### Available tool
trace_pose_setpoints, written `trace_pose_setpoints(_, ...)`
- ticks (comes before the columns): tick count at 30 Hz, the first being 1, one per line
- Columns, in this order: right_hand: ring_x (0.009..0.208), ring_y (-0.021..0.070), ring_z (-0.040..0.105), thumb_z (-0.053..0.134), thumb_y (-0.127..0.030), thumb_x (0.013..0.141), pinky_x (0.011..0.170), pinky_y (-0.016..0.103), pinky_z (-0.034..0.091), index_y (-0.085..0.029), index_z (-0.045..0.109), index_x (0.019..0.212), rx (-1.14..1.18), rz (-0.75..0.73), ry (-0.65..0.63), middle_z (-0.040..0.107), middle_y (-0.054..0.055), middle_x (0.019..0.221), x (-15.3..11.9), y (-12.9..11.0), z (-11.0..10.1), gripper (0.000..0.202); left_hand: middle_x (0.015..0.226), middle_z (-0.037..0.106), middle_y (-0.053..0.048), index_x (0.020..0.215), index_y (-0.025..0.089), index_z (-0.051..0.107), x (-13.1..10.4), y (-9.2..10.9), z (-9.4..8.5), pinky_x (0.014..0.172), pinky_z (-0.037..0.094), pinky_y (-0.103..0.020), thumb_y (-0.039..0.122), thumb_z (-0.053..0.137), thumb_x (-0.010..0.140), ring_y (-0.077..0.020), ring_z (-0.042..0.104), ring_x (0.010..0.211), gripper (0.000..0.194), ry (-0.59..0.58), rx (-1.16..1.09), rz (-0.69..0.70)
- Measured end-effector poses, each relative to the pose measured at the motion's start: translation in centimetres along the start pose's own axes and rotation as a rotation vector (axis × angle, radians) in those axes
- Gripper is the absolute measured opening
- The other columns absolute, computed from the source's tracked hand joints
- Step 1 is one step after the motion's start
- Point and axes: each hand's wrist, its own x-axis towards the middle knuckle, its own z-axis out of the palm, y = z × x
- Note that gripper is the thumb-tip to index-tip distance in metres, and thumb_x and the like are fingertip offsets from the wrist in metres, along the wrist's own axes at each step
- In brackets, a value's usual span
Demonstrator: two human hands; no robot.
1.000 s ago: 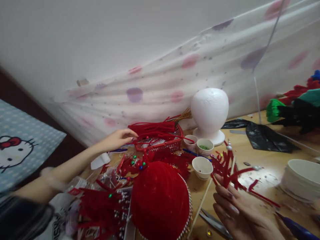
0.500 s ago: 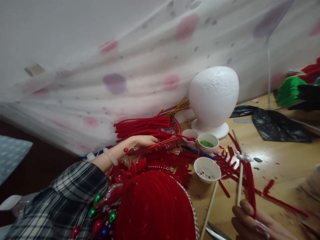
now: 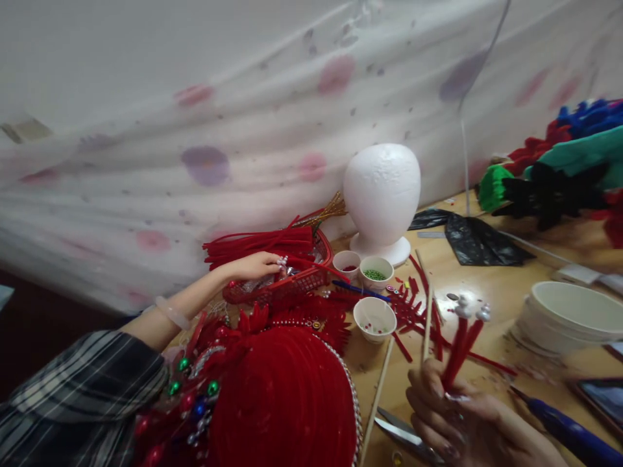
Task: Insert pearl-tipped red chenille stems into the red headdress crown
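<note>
My left hand reaches over the red plastic basket, fingertips pinched on a small cluster of white pearl beads. Bundled red pipe cleaners lie across the basket's back. At the lower right, my right hand is closed around red pipe cleaners standing upright, tipped with white pearls. A thin wooden stick rises from the same fingers. Below my left arm sits a red velvety headpiece edged with silvery beads, with green, blue and red balls at its left side.
A white foam head stands behind cups of red beads and green beads. Nearer is another bead cup. Scissors, a blue pen-like tool, a white tub and black plastic lie rightward.
My left hand has lifted out of the basket, with pearl beads now at its fingertips. My right hand has turned its pearl-tipped stems upright. The view has swung right.
</note>
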Motion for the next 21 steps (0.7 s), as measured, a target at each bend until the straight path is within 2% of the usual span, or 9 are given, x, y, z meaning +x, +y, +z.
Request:
trace_pose_setpoints(2,0.050,0.0079,0.027,0.078,-0.049,0.062,0.048,0.023,0.032,-0.018,0.063,0.064,-0.146,-0.109,0.118,0.033,-0.005,0.055,0.0,0.4,0.2,0.035,0.078,0.066,-0.001,0.075,0.016,0.063,-1.4,0.8,-0.6,0.082,0.042,-0.028,0.029,0.057,0.080,-0.0158,0.058,0.079,0.015,0.107,-0.119,0.044)
trace_pose_setpoints(5,0.048,0.0094,0.029,0.066,-0.059,0.074,0.048,0.024,0.027,-0.018,0.057,0.056,-0.526,-0.353,0.305,0.034,-0.004,0.050,0.1,0.3,-0.2,0.045,0.073,0.062,0.000,0.083,0.017,0.056,-3.9,2.1,-1.8,0.082,0.046,-0.030,0.028,0.050,0.087,-0.0138,0.060,0.073,0.013,0.337,-0.333,0.101)
trace_pose_setpoints(8,0.051,0.0140,0.041,0.049,-0.057,0.086,0.050,0.026,0.031,-0.020,0.067,0.082,-0.970,-0.556,0.380,0.043,-0.003,0.051,0.2,-1.4,-0.2,0.041,0.064,0.053,0.005,0.087,0.018,0.047,-7.0,3.5,-3.2,0.071,0.049,-0.027,0.020,0.040,0.094,-0.0092,0.055,0.059,0.010,0.576,-0.537,0.150)
trace_pose_setpoints(10,0.055,0.0158,0.048,0.039,-0.047,0.093,0.054,0.027,0.038,-0.020,0.065,0.104,-1.187,-0.692,0.322,0.051,-0.002,0.057,0.6,-3.3,0.9,0.039,0.056,0.042,0.008,0.087,0.019,0.044,-9.1,4.5,-4.0,0.056,0.044,-0.019,0.015,0.033,0.097,-0.0059,0.044,0.046,0.015,0.682,-0.645,0.166)
trace_pose_setpoints(12,0.075,0.0184,0.059,0.032,-0.032,0.096,0.068,0.029,0.046,-0.019,0.059,0.115,-1.519,-0.691,0.215,0.065,0.006,0.083,1.7,-5.1,3.0,0.036,0.050,0.032,0.011,0.085,0.018,0.043,-11.3,5.4,-4.4,0.042,0.030,-0.014,0.012,0.029,0.098,-0.0041,0.029,0.037,0.020,0.745,-0.723,0.165)
trace_pose_setpoints(14,0.096,0.0211,0.060,0.033,-0.017,0.094,0.079,0.032,0.047,-0.016,0.058,0.116,-2.019,-0.577,0.244,0.065,0.012,0.107,3.5,-6.3,5.6,0.034,0.048,0.029,0.012,0.082,0.017,0.044,-13.3,6.2,-4.5,0.036,0.020,-0.013,0.012,0.029,0.099,-0.0033,0.020,0.033,0.023,0.778,-0.773,0.148)
trace_pose_setpoints(16,0.106,0.0248,0.058,0.042,-0.010,0.090,0.088,0.035,0.045,-0.013,0.063,0.106,-2.177,-0.491,0.202,0.064,0.015,0.111,5.8,-6.7,7.9,0.027,0.047,0.032,0.011,0.081,0.016,0.046,-15.3,6.8,-4.4,0.033,0.019,-0.013,0.011,0.032,0.099,-0.0023,0.019,0.032,0.023,0.796,-0.804,0.128)
trace_pose_setpoints(18,0.105,0.0244,0.059,0.051,-0.013,0.090,0.091,0.038,0.046,-0.013,0.065,0.099,-2.292,-0.384,0.138,0.065,0.014,0.107,8.0,-6.3,9.2,0.017,0.048,0.035,0.010,0.080,0.015,0.049,-17.4,7.2,-4.1,0.032,0.019,-0.012,0.010,0.034,0.098,-0.0013,0.021,0.031,0.024,0.810,-0.819,0.105)
trace_pose_setpoints(21,0.102,0.0207,0.062,0.058,-0.032,0.092,0.087,0.042,0.052,-0.017,0.060,0.114,-2.418,-0.246,0.110,0.062,0.008,0.117,10.4,-5.2,9.3,0.026,0.049,0.041,0.007,0.078,0.013,0.053,-21.0,7.5,-3.7,0.030,0.020,-0.011,0.008,0.036,0.096,-0.0008,0.025,0.030,0.025,0.844,-0.823,0.058)
